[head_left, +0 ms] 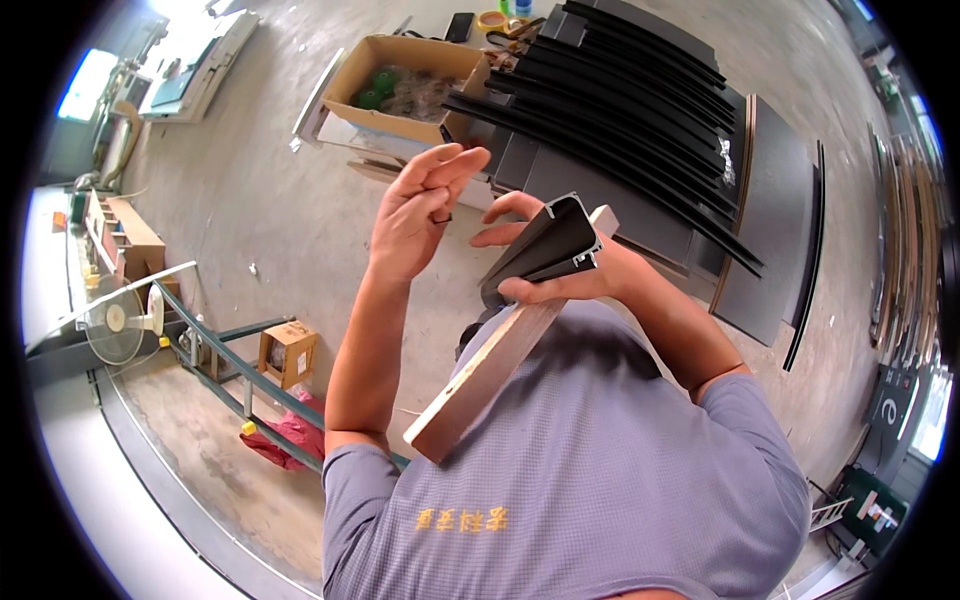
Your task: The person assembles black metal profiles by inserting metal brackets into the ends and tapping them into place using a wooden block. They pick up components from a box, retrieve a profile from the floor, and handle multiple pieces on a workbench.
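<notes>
Gray cloth of the person's shirt point(600, 440) is nearest the camera, with small yellow marks on it. Just above the shirt is a long wooden stick point(485, 375). It slants, with one end low on the left and the other end poking out near the right wrist.

The right hand point(590, 280) is closed around a black channel point(550, 240), a long piece shaped like a gutter. Its thumb is on the near side, and two of its fingers reach past the far side. The channel is tilted, and its hollow end points up to the right. The stick runs below the channel, but I cannot tell if the hand grips the stick too.

The left hand point(412, 220) is up in the air, just left of the channel and apart from it. Its fingers are bent and close together. I cannot tell if they pinch something small.

Past the hands, many black strips point(620, 110) lie side by side on dark gray boards point(775, 220). To their left is a cardboard box point(395, 124) with green round things point(375, 90) and clear plastic in it. Behind it are a dark phone point(459, 27) and a yellow ring of tape point(492, 20). Far to the left, on the gray floor point(270, 200), are a white fan point(117, 318), a small brown box point(295, 355) and something red and crumpled point(290, 437).
</notes>
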A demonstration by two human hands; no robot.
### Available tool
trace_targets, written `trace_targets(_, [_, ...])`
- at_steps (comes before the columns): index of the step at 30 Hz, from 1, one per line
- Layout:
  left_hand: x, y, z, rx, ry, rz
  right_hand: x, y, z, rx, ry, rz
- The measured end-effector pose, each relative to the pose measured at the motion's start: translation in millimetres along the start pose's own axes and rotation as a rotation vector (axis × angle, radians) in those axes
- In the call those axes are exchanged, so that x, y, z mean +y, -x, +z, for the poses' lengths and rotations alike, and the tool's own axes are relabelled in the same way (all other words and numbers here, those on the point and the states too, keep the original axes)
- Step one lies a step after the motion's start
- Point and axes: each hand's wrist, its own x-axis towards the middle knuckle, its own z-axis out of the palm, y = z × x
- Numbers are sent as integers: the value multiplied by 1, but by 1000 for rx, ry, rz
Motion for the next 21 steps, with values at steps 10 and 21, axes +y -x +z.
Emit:
trace_targets(10, [-17, -8, 34, -182, 67, -144, 25, 4, 7, 104, -57, -210])
trace_targets(21, [23, -12, 10, -320, -626, -112, 19, 7, -9, 57, -66, -192])
